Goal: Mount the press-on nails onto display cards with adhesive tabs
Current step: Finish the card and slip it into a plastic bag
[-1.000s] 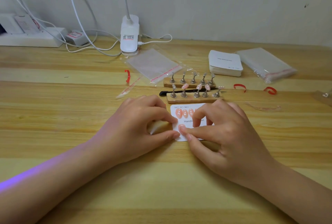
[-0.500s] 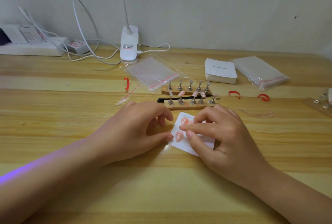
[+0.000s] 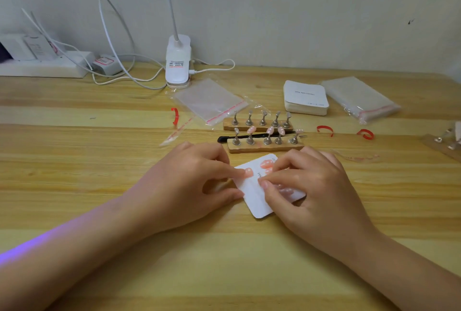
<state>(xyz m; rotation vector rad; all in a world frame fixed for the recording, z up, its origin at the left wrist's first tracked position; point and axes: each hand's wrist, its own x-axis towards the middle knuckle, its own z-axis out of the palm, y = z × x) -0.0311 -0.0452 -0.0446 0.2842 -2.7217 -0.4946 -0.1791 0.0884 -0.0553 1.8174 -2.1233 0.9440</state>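
On the wooden table (image 3: 99,186), just in front of the nearer nail stand (image 3: 265,146), a white display card (image 3: 254,198) is lying flat and turned at an angle, with both hands working on it; the left hand (image 3: 189,186) is resting beside the card's left edge, its forefinger stretched out and pressing down on a pink press-on nail (image 3: 248,172) near the card's upper left, its thumb touching the card's edge lower down, so the fingers are pressing rather than gripping; the right hand (image 3: 316,191) is lying over the card's right half, its fingers curled with the tips bearing down on the card, and whether they are pinching anything I cannot tell; another pink nail (image 3: 266,164) is showing on the card just beyond the right fingertips; the nearer stand is carrying several more pink nails on its metal pegs, while the farther stand (image 3: 257,124) behind it is showing bare pegs; a black tool (image 3: 239,138) is lying between the two stands; a stack of blank cards (image 3: 305,96) is sitting well apart at the back right, next to a pack of clear bags (image 3: 359,98); a clip lamp (image 3: 177,63) is standing by the wall.
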